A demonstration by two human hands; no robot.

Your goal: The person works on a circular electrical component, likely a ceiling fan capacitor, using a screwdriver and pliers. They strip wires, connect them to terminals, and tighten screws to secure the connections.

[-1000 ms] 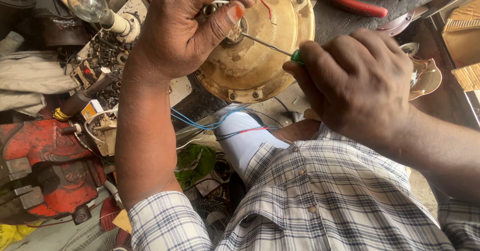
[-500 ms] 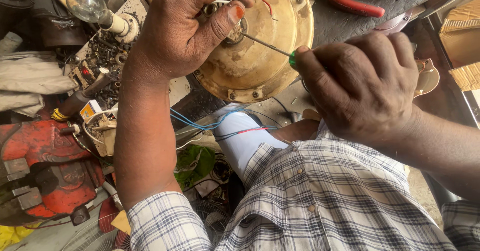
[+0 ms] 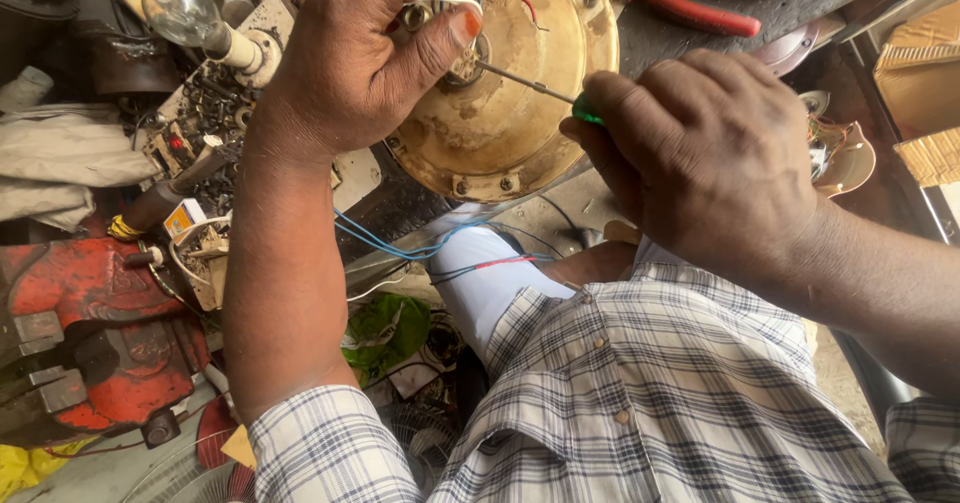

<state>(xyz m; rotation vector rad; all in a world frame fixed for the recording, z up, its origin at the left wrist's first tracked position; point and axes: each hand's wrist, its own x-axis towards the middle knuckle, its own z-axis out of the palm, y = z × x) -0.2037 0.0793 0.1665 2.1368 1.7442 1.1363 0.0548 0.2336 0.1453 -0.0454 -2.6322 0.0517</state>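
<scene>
Brass-coloured motor housing (image 3: pixel 500 93), round and tarnished, sits tilted at top centre of the cluttered workbench (image 3: pixel 720 53), bolts showing around its rim. White, red and blue wires (image 3: pixel 440 248) trail from it down toward the person's lap.

Left hand (image 3: pixel 370 58): draped over the housing's upper left, fingers curled closed around the hub, thumb pressed just beside the centre opening. A loop of white wire shows between the fingers at the top.

Right hand (image 3: pixel 700 153): closed in a full fist round the green handle of a thin screwdriver (image 3: pixel 530 85). Only a sliver of the handle shows. The shaft runs up and left, its tip at the hub just under the left thumb. Whether the tip is seated in a screw I cannot tell; the thumb hides it.

Step in hand, as I judge it: working a fastener or terminal at the hub while the other hand steadies the housing. The next move calls for keeping the shaft in line with the hub and the housing held firm, since it rests on edge and could roll.

Nearby: clear light bulb (image 3: pixel 180 11) in a holder at upper left, red vise (image 3: pixel 90 333) at lower left, red-handled pliers (image 3: pixel 690 8) beyond the housing.
</scene>
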